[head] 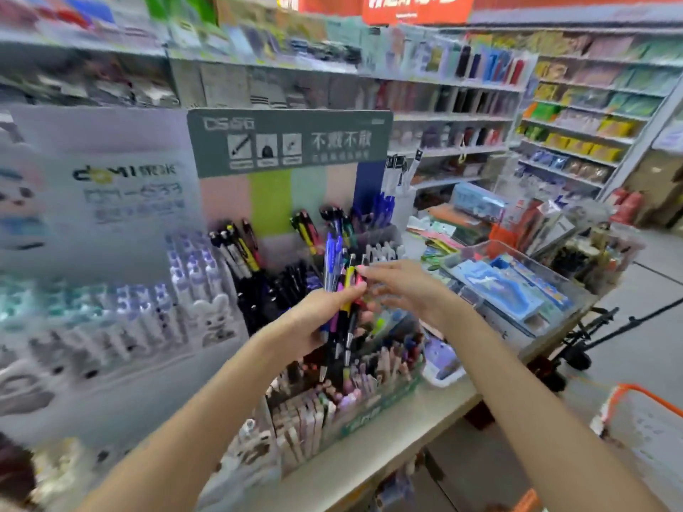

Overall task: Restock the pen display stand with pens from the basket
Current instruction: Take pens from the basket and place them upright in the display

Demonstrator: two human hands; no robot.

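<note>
Pens [338,290] in left hand [314,319], before "DS" display stand [292,142]

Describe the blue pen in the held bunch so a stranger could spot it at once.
Find the pen display stand with the grey header. In front of it the left hand grips a bunch of pens. The blue pen is leftmost and rises highest; its neighbours are yellow, pink and black.

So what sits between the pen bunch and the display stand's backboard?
Head view: only pens already standing in the stand lie behind the bunch in the left hand.
</note>
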